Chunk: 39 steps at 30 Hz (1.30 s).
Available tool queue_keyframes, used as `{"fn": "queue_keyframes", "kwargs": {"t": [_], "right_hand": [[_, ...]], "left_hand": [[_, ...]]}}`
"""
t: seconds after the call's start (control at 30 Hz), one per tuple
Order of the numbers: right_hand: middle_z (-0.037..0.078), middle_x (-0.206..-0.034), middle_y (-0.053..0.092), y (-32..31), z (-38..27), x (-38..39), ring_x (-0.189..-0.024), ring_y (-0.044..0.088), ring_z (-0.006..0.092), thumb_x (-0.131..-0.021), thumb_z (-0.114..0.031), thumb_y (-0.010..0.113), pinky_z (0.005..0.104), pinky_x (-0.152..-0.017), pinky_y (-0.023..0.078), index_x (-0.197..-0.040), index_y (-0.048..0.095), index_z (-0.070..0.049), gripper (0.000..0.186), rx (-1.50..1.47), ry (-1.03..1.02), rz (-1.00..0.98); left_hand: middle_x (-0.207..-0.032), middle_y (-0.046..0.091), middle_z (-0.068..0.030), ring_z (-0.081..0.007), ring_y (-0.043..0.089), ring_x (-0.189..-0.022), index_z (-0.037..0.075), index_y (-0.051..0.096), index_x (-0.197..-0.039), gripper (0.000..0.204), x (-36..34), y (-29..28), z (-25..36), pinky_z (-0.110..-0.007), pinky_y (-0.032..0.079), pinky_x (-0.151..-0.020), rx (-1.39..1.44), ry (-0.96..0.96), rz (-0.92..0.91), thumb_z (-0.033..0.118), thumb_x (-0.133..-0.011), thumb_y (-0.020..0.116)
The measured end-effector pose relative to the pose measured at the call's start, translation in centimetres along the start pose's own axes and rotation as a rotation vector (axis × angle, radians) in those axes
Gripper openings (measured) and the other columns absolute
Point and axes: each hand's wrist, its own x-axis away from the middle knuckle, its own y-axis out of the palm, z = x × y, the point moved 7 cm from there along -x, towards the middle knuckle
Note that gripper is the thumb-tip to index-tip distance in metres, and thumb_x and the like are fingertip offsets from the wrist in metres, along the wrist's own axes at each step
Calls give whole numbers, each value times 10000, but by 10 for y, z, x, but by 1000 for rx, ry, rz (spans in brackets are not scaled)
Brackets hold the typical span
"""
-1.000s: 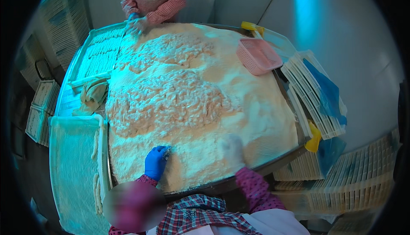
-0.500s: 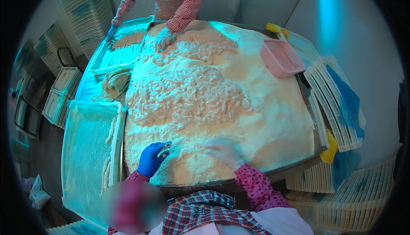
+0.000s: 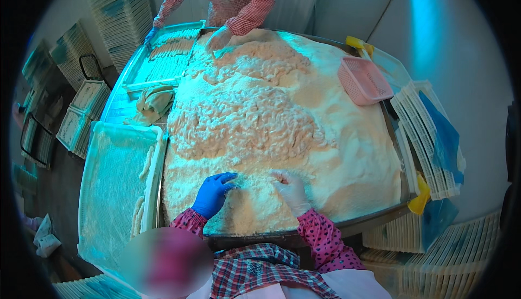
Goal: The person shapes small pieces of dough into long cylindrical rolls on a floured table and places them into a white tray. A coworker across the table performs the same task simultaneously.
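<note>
My left hand, in a blue glove, is over the near part of a bed of pale crumbs. Its fingers stretch to the right, the thumb a little apart, with nothing visible between them. To its right is my right hand, in a thin whitish glove, low over the same crumbs. Its fingers are bent inward and drawn together; what they hold, if anything, I cannot make out. Just beyond both hands lies a heap of crumb-coated strips. Left of the bed, a mesh-bottomed tray holds a few coated strips along its right side.
Across the table a co-worker reaches into a second heap, beside a tray of strips. A crumpled cloth lies between the trays. A pink basket stands at the right; stacked trays lean beyond the edge.
My left hand has moved right and slightly away from me. My right hand's fingers have curled inward. The co-worker's hand has shifted at the far heap, and the whole view has moved slightly.
</note>
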Motion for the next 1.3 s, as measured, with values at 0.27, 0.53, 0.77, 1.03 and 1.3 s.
{"fn": "queue_keyframes", "kwargs": {"t": [0.27, 0.53, 0.77, 1.03, 1.3], "right_hand": [[66, -998, 611, -18, -62, 18, -944, 600, 161, -772, 44, 594, 272, -764, 487, -1006, 629, -92, 273, 164, -328, 358], [110, -1000, 622, -13, -56, 20, -952, 580, 268, -748, -19, 601, 380, -816, 466, -939, 620, -71, 198, 561, -497, 38], [91, -821, 591, 25, -41, 14, -751, 577, 260, -750, -12, 614, 360, -735, 475, -917, 564, -68, 183, 412, -269, 80], [98, -1127, 572, 31, -71, 29, -1005, 580, 262, -699, 37, 610, 362, -888, 455, -841, 611, -111, 205, 796, -770, -167], [123, -1010, 606, 40, -51, 32, -964, 572, 301, -742, -7, 614, 376, -848, 457, -986, 589, -50, 249, 614, -458, -47]], "left_hand": [[-976, 586, -83, -308, 564, -817, 107, 589, -1072, 345, 16, 22, -2, -400, 470, -704, -144, -171, 69, 51, -734, 628], [-937, 624, -62, -188, 630, -794, 71, 576, -1037, 266, 39, 9, -48, -280, 495, -683, 671, -511, 445, -31, -792, 584], [-972, 601, -105, -304, 582, -862, 106, 575, -1057, 371, 32, 19, -19, -401, 466, -785, -3, -262, 84, 146, -706, 688], [-990, 615, -86, -241, 587, -893, 108, 584, -1054, 275, 29, 25, -26, -331, 444, -816, 77, -261, 181, 110, -781, 614], [-974, 581, -67, -170, 547, -817, 45, 534, -1074, 227, 41, 60, -40, -303, 446, -774, 1715, -739, 526, 215, -925, 514]]}}
